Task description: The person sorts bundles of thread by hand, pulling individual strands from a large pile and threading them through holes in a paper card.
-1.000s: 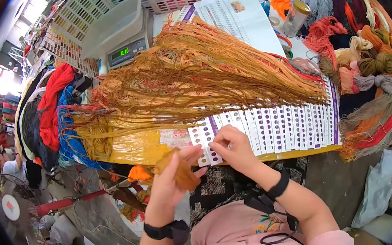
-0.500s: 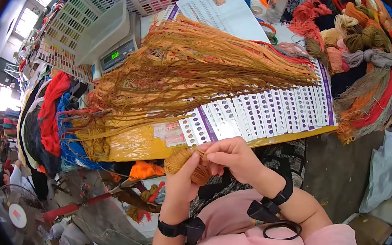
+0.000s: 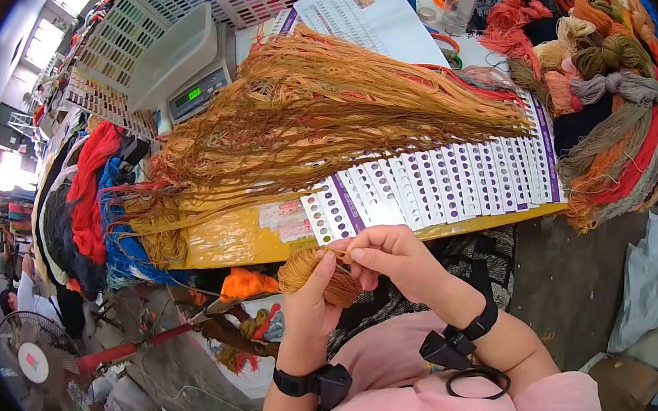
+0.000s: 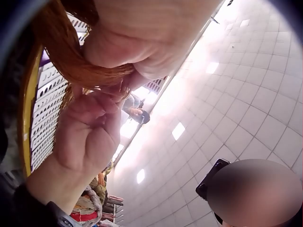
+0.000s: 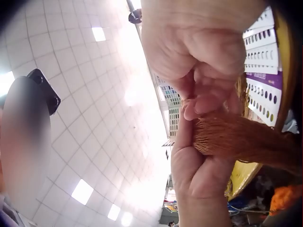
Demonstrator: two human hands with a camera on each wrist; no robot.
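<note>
A golden-brown skein of yarn [image 3: 296, 273] hangs over the near edge of the table, gripped by the left hand [image 3: 312, 310] with its thumb across the front. At the top of the skein the right hand [image 3: 397, 262] pinches a thin strand between thumb and fingers. In the right wrist view, the fingertips of both hands meet at one end of the skein [image 5: 236, 137], where its threads bunch together. From the left wrist, the skein [image 4: 61, 52] curves beneath the left hand, and the right hand [image 4: 87, 132] reaches in close below it.
A long spread of orange and brown threads [image 3: 340, 102] covers the table, partly over white shade cards with dots [image 3: 435, 189]. A scale [image 3: 198, 95] bearing a plastic tray stands at the left. Yarn skeins [image 3: 627, 116] pile up at the right; a fan [image 3: 32, 363] stands lower left.
The right hand, earlier apart above the shade cards, has come down to the skein and now pinches a strand. The left hand has turned the skein and moved slightly right.
</note>
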